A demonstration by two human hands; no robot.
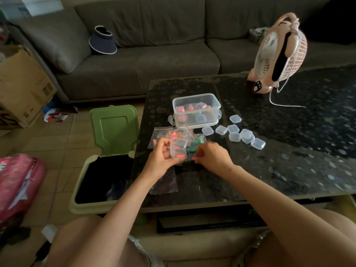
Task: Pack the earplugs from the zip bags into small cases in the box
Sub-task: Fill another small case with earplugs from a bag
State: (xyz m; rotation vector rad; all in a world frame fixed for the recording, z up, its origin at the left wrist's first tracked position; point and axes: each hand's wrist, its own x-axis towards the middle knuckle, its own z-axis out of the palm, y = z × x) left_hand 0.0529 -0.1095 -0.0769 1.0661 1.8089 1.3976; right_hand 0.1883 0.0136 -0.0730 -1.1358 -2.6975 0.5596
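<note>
Small case (178, 153) in left hand (161, 160), open lid (173, 149) upright

A clear box (194, 95) holds filled cases (201, 105); empty small cases (234, 136) lie beside it, zip bags (160, 132) of earplugs (174, 134) in front.

Left hand (161, 158), right hand (214, 157), seemingly curled.

The case (176, 151) in the left hand (161, 158) holds blurred shapes, perhaps earplugs (181, 156); the worktop (289, 155) runs off-frame at 3 o'clock.
</note>
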